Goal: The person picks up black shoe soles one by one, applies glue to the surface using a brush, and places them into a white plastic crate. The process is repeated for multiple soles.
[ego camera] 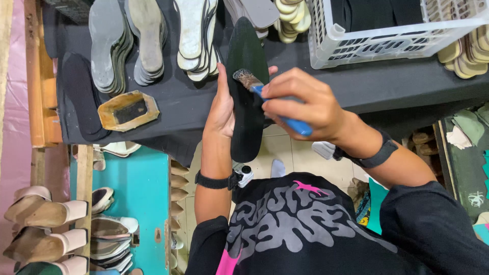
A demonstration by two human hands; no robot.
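Note:
My left hand [220, 109] holds a long black pointed shoe sole [245, 56] from its left side, over the near edge of the dark worktable [387, 84]. My right hand [300, 104] grips a blue-handled brush [298, 126], and its worn brown bristles rest on the sole's upper middle. An open glue container [128, 110] with a yellowed rim sits on the table to the left of my left hand. Both wrists wear black straps.
Stacks of grey and pale insoles [147, 38] lie along the far side of the table. A white plastic basket [387, 30] holds dark pieces at the upper right. Shelves at the lower left carry heeled shoes [43, 211] and soles.

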